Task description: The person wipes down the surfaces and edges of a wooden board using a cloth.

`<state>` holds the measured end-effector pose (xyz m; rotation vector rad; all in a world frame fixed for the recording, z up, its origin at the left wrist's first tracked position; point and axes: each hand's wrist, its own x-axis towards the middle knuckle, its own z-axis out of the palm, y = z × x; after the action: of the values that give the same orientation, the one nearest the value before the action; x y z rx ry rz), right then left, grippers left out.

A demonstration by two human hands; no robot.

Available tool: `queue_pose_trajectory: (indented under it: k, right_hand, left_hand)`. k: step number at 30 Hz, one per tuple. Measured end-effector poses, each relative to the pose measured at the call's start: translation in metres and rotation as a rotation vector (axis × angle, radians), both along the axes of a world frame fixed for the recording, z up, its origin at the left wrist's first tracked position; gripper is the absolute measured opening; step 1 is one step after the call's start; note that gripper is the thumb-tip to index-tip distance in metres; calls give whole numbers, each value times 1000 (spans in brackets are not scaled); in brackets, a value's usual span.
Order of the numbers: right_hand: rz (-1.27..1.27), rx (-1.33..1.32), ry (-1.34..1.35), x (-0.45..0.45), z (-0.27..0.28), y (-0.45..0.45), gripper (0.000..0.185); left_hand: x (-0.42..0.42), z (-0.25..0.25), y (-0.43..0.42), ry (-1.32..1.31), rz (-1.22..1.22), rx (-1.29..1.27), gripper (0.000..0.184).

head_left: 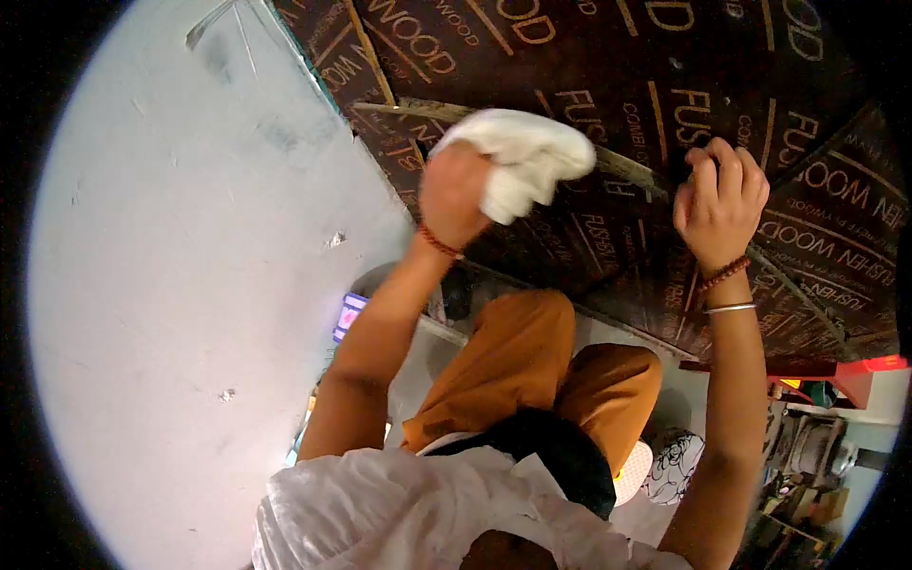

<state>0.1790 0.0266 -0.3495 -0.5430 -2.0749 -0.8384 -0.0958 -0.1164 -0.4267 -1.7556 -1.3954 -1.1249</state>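
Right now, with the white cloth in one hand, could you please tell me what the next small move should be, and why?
I would probably bring the right hand across to the free end of the white cloth: the cloth looks bunched in the left hand, while the right hand, curled over the dark printed board, shows nothing clearly held.

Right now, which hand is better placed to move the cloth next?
Left hand, likely: it already grips the cloth over the board; the right hand is apart from the cloth.
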Motion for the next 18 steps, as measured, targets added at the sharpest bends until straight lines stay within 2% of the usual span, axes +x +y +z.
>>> queue_pose_trajectory:
  k: [2, 3, 4, 7, 8, 11, 12, 18]
  right_hand:
    - [-10, 0, -1, 0, 0, 0, 38]
    - [-7, 3, 4, 0, 0, -1, 38]
    - [-3, 8, 9, 0, 0, 0, 39]
    - [0, -4, 7, 1, 0, 1, 38]
    - [1, -3, 11, 0, 0, 1, 38]
    - [-9, 6, 11, 0, -1, 1, 38]
    - [-10, 3, 12, 0, -1, 1, 37]
    - [-12, 5, 10, 0, 0, 0, 36]
  left_hand:
    - [-34, -9, -11, -77, 170, 79, 37]
    - [-47, -6, -19, -139, 273, 3, 38]
    - [-61, -2, -27, -242, 257, -75, 41]
    - [-77, 6, -36, -312, 317, -41, 46]
    - [-77, 7, -40, -382, 349, -85, 54]
    - [-72, 13, -39, -355, 437, -56, 64]
    - [-74, 10, -39, -253, 494, -20, 71]
    - [-85, 0, -35, -301, 513, 80, 69]
